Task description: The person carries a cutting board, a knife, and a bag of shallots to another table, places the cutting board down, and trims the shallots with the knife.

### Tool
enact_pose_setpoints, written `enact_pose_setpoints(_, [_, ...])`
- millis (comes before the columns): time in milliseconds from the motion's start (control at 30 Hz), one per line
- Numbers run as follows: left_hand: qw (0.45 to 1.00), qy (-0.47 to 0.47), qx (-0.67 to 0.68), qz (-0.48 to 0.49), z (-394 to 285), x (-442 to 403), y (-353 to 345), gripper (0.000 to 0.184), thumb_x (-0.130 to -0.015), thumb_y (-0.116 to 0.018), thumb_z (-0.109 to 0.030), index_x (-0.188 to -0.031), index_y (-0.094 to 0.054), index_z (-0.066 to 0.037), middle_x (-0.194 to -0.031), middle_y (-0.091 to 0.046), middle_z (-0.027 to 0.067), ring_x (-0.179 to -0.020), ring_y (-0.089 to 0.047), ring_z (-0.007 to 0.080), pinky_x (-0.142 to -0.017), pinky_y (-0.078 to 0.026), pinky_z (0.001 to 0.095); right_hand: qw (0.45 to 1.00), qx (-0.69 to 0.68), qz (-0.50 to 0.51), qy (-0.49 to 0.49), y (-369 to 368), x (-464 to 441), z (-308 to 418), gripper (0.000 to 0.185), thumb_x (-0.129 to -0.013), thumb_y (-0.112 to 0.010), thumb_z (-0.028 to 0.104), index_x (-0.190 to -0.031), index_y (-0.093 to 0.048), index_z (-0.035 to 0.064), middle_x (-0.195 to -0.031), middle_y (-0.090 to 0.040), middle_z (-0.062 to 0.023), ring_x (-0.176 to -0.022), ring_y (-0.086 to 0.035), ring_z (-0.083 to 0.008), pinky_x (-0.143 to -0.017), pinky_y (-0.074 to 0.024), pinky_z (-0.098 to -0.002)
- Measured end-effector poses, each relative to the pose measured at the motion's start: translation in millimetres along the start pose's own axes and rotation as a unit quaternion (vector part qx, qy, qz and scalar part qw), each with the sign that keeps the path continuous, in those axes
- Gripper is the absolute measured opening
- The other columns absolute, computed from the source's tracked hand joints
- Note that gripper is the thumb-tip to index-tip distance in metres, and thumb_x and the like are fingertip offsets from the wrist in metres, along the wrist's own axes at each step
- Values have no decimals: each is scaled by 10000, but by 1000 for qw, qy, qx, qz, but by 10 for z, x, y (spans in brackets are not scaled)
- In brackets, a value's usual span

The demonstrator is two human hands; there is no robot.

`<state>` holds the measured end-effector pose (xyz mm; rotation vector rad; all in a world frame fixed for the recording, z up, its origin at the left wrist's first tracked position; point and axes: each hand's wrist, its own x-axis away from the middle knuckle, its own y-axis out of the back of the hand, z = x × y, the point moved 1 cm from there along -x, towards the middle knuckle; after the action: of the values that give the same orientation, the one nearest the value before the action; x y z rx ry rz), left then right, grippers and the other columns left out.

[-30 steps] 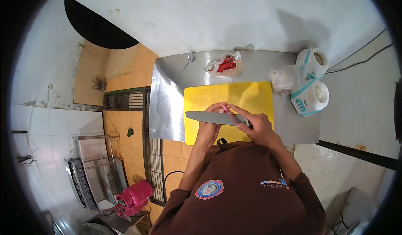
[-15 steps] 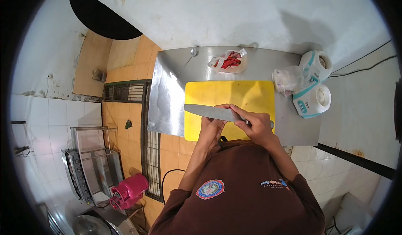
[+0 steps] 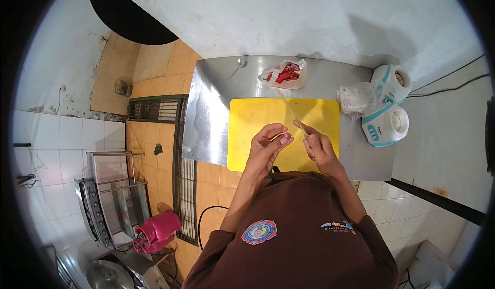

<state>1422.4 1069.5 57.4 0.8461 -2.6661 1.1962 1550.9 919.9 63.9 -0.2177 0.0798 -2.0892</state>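
My left hand [image 3: 268, 146] pinches a small pink-purple shallot [image 3: 286, 134] between thumb and fingertips, above the yellow cutting board [image 3: 252, 115]. In my right hand [image 3: 320, 147] is a large kitchen knife [image 3: 293, 114], gripped by the handle. Its blade is seen nearly edge-on and looks like a thin blurred line pointing up and away from me. The blade is apart from the shallot. Both hands are over the near half of the board.
The board lies on a steel table [image 3: 206, 129]. Behind it are a plastic bag of red chilies [image 3: 286, 74] and a spoon [image 3: 235, 70]. At right stand a clear plastic bag [image 3: 356, 101] and two white-teal appliances [image 3: 385, 126]. A pink gas cylinder [image 3: 159, 231] is at lower left.
The knife has swung from lying sideways across both hands to pointing away, held by my right hand alone. My left hand has separated from it, and the shallot now shows in its fingertips.
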Motion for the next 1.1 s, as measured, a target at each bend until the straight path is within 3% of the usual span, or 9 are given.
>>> enact_pose_setpoints(67, [1000, 1, -12, -13, -6, -12, 7, 347, -878, -664, 93, -1205, -614, -15, -1187, -647, 116, -1059, -649, 180, -1056, -522, 399, 994, -95, 29, -50, 29, 12, 64, 493, -1038, -525, 295, -1463, -471, 51, -657, -428, 57, -577, -384, -44, -537, -332, -246])
enact_pose_setpoints(267, [999, -12, -38, -25, 4, -36, -12, 329, -878, -654, 117, -1182, -642, -8, -1098, -685, 110, -1027, -659, 181, -1036, -534, 388, 998, 3, -10, -56, -5, 10, -30, 266, -1039, -523, 237, -1206, -472, 36, -673, -450, 35, -574, -377, -43, -534, -312, -235])
enact_pose_setpoints(367, [999, -25, -45, -10, 27, -52, 11, 317, -883, -648, 118, -1175, -646, -4, -1105, -690, 112, -1032, -659, 184, -1023, -539, 385, 998, -25, 10, -61, -5, 12, -54, 232, -1029, -541, 219, -1146, -457, 37, -682, -454, 28, -572, -376, -47, -527, -311, -240])
enact_pose_setpoints(667, [967, -123, -222, -17, 30, -15, -115, 293, -866, -706, 89, -1147, -653, 27, -1092, -706, 112, -1025, -674, 171, -988, -539, 343, 995, 61, -67, 37, -99, -61, 5, 241, -971, -648, 165, -1155, -585, 23, -639, -449, 64, -547, -343, -22, -517, -273, -233])
enact_pose_setpoints(867, [934, -160, -317, -40, 15, 35, -231, 292, -834, -744, 87, -1109, -654, 52, -1081, -704, 114, -1041, -683, 190, -962, -551, 338, 990, 14, -125, 57, -173, -104, -47, 245, -934, -711, 136, -1139, -642, 22, -606, -460, 100, -546, -340, 1, -502, -229, -228])
enact_pose_setpoints(1100, [887, -213, -407, -33, -69, 71, -332, 275, -824, -749, 90, -1080, -656, 55, -1073, -698, 124, -1041, -687, 199, -967, -549, 339, 989, 45, -129, 58, -130, -77, -51, 145, -935, -709, 144, -1005, -697, 18, -595, -512, 78, -526, -344, 2, -483, -224, -239])
